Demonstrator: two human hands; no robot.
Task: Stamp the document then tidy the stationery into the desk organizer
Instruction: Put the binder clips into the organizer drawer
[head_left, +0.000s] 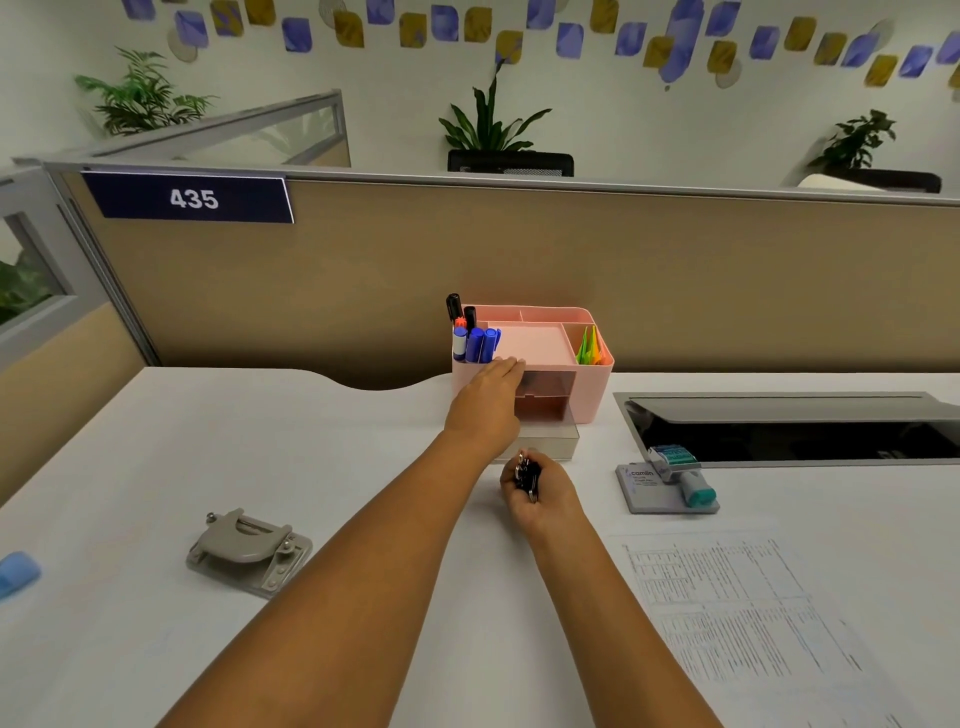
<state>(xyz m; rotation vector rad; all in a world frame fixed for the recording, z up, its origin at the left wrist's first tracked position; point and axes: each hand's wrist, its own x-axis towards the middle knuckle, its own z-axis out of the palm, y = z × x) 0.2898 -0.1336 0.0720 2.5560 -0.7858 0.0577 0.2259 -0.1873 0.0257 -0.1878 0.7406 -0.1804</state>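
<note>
A pink desk organizer (592, 384) stands at the back of the white desk, with markers (475, 340) in its left slot and coloured flags (589, 348) in its right one. Its grey drawer (550, 441) is pulled out in front. My left hand (491, 395) rests with straight fingers on the organizer's front left edge. My right hand (540, 491) grips a bunch of black binder clips (527, 475) just in front of the drawer. A stamp (680, 470) lies on its ink pad (649, 493) to the right. The printed document (737, 613) lies at the front right.
A grey hole punch (249, 551) sits on the left of the desk (156, 441). A blue object (15, 574) shows at the left edge. An open cable tray (779, 428) is sunk into the desk at the right. A tan partition (363, 291) closes the back.
</note>
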